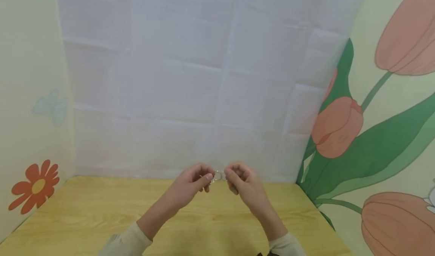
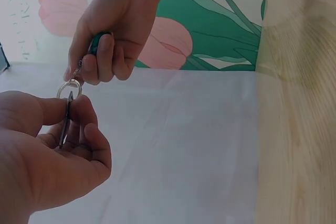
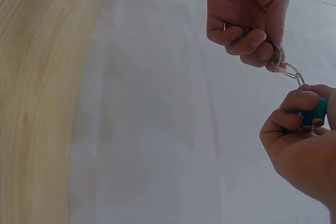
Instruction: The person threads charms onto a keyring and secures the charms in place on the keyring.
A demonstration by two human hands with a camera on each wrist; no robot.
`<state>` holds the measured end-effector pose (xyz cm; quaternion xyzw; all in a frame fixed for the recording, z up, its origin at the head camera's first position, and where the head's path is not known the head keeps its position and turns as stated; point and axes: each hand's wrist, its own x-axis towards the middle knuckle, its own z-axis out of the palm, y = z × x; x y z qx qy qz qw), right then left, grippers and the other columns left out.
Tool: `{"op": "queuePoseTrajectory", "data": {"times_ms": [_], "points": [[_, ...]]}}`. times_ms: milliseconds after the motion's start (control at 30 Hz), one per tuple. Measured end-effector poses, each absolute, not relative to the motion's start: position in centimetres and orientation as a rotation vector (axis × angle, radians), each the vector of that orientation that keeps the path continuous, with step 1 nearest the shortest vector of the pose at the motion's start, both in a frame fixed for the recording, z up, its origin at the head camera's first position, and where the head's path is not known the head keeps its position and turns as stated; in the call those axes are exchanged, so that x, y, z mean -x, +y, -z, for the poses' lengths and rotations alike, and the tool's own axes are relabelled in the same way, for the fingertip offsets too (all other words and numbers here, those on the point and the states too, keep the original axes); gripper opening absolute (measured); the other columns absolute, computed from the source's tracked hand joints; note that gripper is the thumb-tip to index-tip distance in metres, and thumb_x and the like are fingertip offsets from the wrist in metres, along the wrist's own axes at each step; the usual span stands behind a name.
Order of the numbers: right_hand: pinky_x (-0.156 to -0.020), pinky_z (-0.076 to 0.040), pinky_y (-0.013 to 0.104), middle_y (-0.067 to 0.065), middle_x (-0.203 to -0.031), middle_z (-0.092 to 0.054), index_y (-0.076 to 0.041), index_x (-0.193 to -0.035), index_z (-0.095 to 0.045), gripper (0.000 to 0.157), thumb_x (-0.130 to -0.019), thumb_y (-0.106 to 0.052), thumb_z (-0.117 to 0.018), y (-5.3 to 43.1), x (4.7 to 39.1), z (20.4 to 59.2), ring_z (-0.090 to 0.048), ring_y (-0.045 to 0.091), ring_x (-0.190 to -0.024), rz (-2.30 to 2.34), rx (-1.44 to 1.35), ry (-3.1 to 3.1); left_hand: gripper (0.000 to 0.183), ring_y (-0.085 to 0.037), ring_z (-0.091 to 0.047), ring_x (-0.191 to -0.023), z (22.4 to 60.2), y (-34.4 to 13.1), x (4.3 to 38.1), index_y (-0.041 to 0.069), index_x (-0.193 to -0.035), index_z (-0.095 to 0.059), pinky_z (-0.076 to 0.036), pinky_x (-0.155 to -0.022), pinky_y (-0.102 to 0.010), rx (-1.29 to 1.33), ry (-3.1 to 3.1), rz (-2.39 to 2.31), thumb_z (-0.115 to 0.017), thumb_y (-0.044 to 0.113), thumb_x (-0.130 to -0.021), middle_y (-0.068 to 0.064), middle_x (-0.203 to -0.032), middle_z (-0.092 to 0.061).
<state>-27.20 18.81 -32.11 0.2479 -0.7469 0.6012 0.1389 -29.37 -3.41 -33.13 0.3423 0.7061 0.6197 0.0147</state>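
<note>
Both hands are raised in front of me with a metal key ring (image 2: 76, 83) between them. My left hand (image 1: 191, 182) pinches a slim, dark metal piece (image 2: 66, 125) between thumb and fingers, with its upper end at the ring; its kind I cannot tell. My right hand (image 1: 245, 184) holds the keychain at the ring's other side, thumb and forefinger at the short metal link (image 3: 300, 80). A green charm (image 3: 315, 113) on the keychain is tucked in the right hand's curled fingers, which partly hide it. The ring (image 1: 218, 175) shows small between the fingertips in the head view.
A light wooden table (image 1: 204, 225) lies below the hands. Behind it hangs a creased white sheet (image 1: 176, 86). Side walls carry painted flowers, a red one (image 1: 38, 186) at left and large pink tulips (image 1: 338, 127) at right.
</note>
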Motion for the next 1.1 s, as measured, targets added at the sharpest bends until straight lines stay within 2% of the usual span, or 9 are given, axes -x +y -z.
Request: {"op": "queuePoseTrajectory", "data": {"times_ms": [133, 300, 467, 567, 700, 800, 867, 967, 1100], "points": [[-0.054, -0.037, 0.025, 0.007, -0.071, -0.052, -0.002, -0.105, -0.067, 0.026, -0.102, -0.028, -0.066, 19.1, 28.5, 33.5, -0.044, 0.014, -0.057, -1.75, -0.672, -2.225, 0.018, -0.03, -0.061, -0.086, 34.4, -3.5, 30.6, 0.008, -0.116, -0.064, -0.052, -0.077, -0.039, -1.02, 2.292, -1.902, -0.059, 0.021, -0.106, -0.012, -0.103, -0.063], [-0.055, -0.037, 0.024, 0.004, -0.07, -0.051, 0.002, -0.106, -0.068, 0.027, -0.101, -0.025, -0.067, 19.9, 30.4, 36.0, -0.042, 0.013, -0.058, -1.793, -0.621, -2.337, 0.013, -0.034, -0.062, -0.087, 36.5, -3.7, 32.3, 0.006, -0.111, -0.066, -0.052, -0.075, -0.04, -0.94, 2.347, -1.855, -0.064, 0.016, -0.103, -0.013, -0.1, -0.066], [-0.061, -0.041, 0.028, 0.003, -0.074, -0.055, 0.0, -0.104, -0.07, 0.027, -0.099, -0.027, -0.07, 20.9, 32.3, 38.3, -0.045, 0.013, -0.062, -1.819, -0.55, -2.437, 0.012, -0.03, -0.064, -0.084, 38.5, -3.9, 34.1, 0.004, -0.111, -0.068, -0.053, -0.073, -0.04, -0.908, 2.404, -1.797, -0.066, 0.011, -0.101, -0.006, -0.094, -0.069], [-0.064, -0.043, 0.03, 0.007, -0.08, -0.061, -0.001, -0.104, -0.071, 0.024, -0.099, -0.025, -0.071, 21.6, 33.3, 39.3, -0.051, 0.015, -0.066, -1.825, -0.528, -2.479, 0.013, -0.027, -0.066, -0.084, 39.6, -4.0, 35.1, 0.003, -0.113, -0.069, -0.054, -0.074, -0.043, -0.92, 2.437, -1.764, -0.066, 0.008, -0.1, -0.004, -0.093, -0.069], [-0.072, -0.049, 0.04, 0.016, -0.092, -0.067, -0.001, -0.107, -0.069, 0.019, -0.099, -0.018, -0.07, 22.2, 34.0, 40.2, -0.061, 0.02, -0.075, -1.746, -0.531, -2.595, 0.015, -0.025, -0.067, -0.083, 40.9, -4.2, 35.9, 0.002, -0.112, -0.069, -0.054, -0.071, -0.042, -0.967, 2.528, -1.63, -0.061, 0.0, -0.101, -0.005, -0.094, -0.069], [-0.078, -0.052, 0.05, 0.015, -0.095, -0.069, 0.003, -0.11, -0.068, 0.019, -0.098, -0.012, -0.07, 22.2, 34.1, 40.6, -0.066, 0.024, -0.081, -1.626, -0.56, -2.706, 0.019, -0.025, -0.068, -0.082, 41.6, -4.6, 36.2, 0.001, -0.111, -0.07, -0.053, -0.067, -0.037, -1.005, 2.577, -1.487, -0.057, -0.007, -0.099, -0.007, -0.098, -0.069], [-0.079, -0.054, 0.052, 0.011, -0.094, -0.069, 0.006, -0.11, -0.068, 0.02, -0.096, -0.008, -0.072, 22.0, 34.1, 40.8, -0.067, 0.025, -0.082, -1.56, -0.579, -2.756, 0.02, -0.024, -0.068, -0.08, 42.0, -4.8, 36.2, -0.001, -0.109, -0.07, -0.053, -0.065, -0.035, -1.023, 2.575, -1.43, -0.056, -0.011, -0.097, -0.008, -0.098, -0.069], [-0.076, -0.056, 0.046, 0.007, -0.09, -0.068, 0.007, -0.104, -0.069, 0.017, -0.091, -0.002, -0.074, 21.6, 34.0, 41.2, -0.065, 0.022, -0.08, -1.464, -0.6, -2.792, 0.018, -0.024, -0.068, -0.076, 42.4, -5.0, 36.2, -0.004, -0.103, -0.069, -0.055, -0.066, -0.036, -1.022, 2.546, -1.417, -0.058, -0.013, -0.093, -0.009, -0.093, -0.068], [-0.072, -0.053, 0.036, 0.004, -0.084, -0.066, 0.001, -0.093, -0.07, 0.01, -0.087, -0.002, -0.078, 21.3, 33.8, 41.9, -0.062, 0.017, -0.076, -1.292, -0.594, -2.854, 0.015, -0.024, -0.067, -0.072, 42.7, -5.3, 35.9, -0.003, -0.098, -0.069, -0.055, -0.065, -0.038, -0.965, 2.534, -1.38, -0.058, -0.012, -0.092, -0.008, -0.084, -0.067]]}}
